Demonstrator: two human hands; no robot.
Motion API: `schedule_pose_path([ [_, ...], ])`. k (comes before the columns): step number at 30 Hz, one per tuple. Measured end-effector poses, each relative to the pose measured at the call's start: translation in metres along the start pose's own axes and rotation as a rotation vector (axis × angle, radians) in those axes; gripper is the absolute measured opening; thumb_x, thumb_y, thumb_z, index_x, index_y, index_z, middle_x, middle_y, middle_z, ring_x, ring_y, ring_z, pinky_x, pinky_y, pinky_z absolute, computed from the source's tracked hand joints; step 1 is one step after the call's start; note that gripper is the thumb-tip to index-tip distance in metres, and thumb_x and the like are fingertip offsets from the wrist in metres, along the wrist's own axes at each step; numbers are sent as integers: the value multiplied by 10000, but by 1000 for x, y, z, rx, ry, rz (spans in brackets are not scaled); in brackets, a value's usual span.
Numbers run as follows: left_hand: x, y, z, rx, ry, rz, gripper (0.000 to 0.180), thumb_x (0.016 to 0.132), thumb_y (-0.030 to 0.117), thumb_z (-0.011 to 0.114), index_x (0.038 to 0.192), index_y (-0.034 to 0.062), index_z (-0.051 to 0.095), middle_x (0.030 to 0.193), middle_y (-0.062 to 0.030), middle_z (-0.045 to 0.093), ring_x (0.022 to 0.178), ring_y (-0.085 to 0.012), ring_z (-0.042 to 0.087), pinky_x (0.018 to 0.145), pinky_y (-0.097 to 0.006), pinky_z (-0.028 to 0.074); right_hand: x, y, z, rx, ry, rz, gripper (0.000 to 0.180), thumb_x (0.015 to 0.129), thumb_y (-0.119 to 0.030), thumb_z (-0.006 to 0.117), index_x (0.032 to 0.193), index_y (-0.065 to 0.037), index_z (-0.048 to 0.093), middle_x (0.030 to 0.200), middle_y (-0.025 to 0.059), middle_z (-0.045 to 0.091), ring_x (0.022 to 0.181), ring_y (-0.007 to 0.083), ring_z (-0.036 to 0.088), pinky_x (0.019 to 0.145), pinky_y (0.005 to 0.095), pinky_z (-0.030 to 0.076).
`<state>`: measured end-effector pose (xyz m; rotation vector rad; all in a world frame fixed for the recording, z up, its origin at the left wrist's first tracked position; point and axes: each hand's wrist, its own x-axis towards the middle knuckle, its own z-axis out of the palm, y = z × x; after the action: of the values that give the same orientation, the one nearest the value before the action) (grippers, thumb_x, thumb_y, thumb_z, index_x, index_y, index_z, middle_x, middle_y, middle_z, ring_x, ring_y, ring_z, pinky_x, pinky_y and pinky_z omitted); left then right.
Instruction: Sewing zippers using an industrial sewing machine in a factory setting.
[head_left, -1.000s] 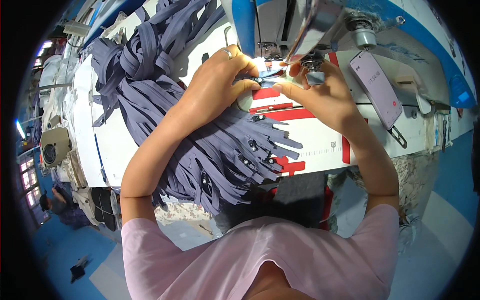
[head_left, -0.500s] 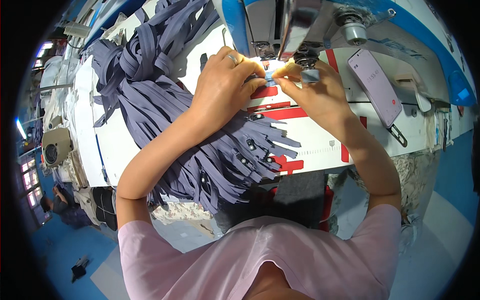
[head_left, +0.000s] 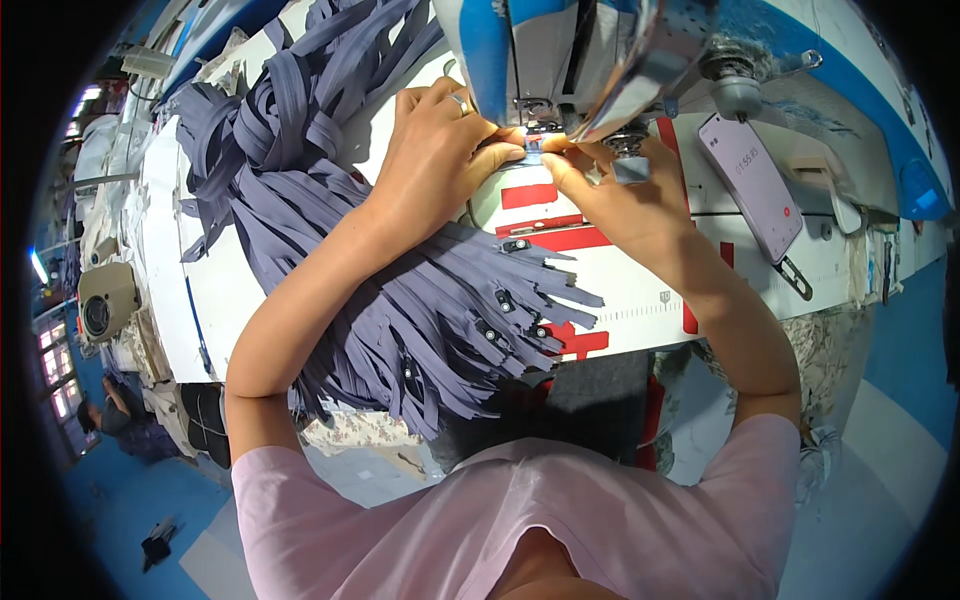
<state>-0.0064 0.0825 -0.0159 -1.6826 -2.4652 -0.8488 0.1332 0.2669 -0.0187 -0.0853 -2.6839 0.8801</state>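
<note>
Under the sewing machine [head_left: 545, 60] needle area, my left hand [head_left: 435, 165] and my right hand [head_left: 635, 195] face each other, fingertips close together. Both pinch a small blue-grey piece of fabric [head_left: 534, 157] between thumb and fingers; most of it is hidden by fingers and the machine head. A ring shows on my left hand. Beneath my left forearm lies a big knotted bundle of grey-purple zippers [head_left: 300, 200], its loose ends fanned toward me with several black sliders among them.
The white machine table [head_left: 640, 285] carries red tape strips and a ruler scale. On the right lies a phone [head_left: 752, 185] with a lit screen. A beige fan-like box [head_left: 108, 300] stands at far left, near another person [head_left: 125, 410].
The view has shifted slightly, and the machine head now covers more of the bright needle area. My hands stay pinched on the fabric piece, fingertips slightly farther left.
</note>
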Motion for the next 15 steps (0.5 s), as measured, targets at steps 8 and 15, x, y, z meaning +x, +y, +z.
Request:
schedule_pose_path([
  [8,4,-5,0,60,7,10,273,819,288,785,926,37,767,839,-128,684,1052,-302,576,922,-454,368,4,12,11,264,17,102,242,821,-141,717,1043,-52,684,1003,173,652,989,380,617,839,465,521],
  [15,5,-9,2,27,20,-4,273,791,228,810,982,42,751,1004,-129,686,1051,-303,573,940,-425,376,0,14,3,-71,51,-172,247,811,-155,710,1038,-59,694,1015,179,658,1043,393,581,864,476,498],
])
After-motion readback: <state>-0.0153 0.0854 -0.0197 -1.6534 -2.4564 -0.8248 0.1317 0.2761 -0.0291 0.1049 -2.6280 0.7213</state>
